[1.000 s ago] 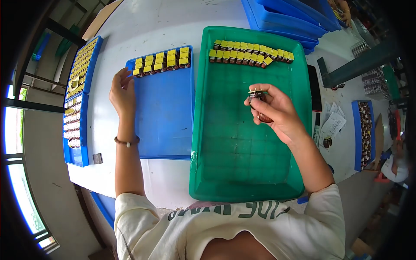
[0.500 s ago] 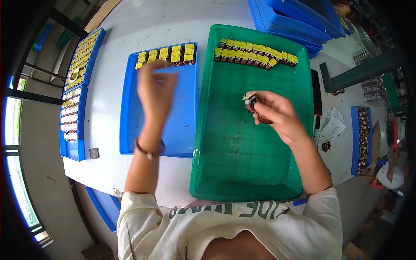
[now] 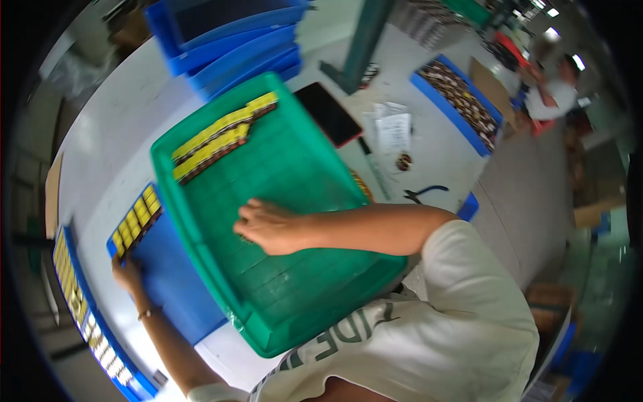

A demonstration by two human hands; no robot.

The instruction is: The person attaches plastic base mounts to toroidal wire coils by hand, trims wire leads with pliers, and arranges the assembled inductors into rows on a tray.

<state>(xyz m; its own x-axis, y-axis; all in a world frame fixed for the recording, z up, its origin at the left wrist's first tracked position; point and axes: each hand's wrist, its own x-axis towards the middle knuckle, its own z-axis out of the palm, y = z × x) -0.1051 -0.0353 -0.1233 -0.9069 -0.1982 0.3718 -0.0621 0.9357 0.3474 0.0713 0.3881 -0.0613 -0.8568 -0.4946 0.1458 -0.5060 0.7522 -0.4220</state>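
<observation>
My right hand (image 3: 271, 228) is over the middle of the green tray (image 3: 295, 281), fingers curled down. A bit of a small wire-wound coil (image 3: 246, 239) shows under the fingers; the rest is hidden. At the far end of that tray stand two rows of yellow-topped coils (image 3: 213, 144). My left hand (image 3: 126, 273) is at the left edge of the blue tray (image 3: 177, 285), its fingertips against the near end of a block of yellow-topped coils (image 3: 137, 218). Blur and the small size hide whether those fingers grip one.
Stacked blue trays (image 3: 234, 53) stand at the back. Right of the green tray lie a black flat device (image 3: 328, 114), papers (image 3: 394, 130), a loose coil (image 3: 403, 161) and pliers (image 3: 425, 193). A blue bin of parts (image 3: 459, 100) is farther right. Another person (image 3: 552, 97) sits beyond.
The view has swung to the right. My left hand has come down to the coils in the blue tray. My right hand has turned palm down, lower over the green tray.
</observation>
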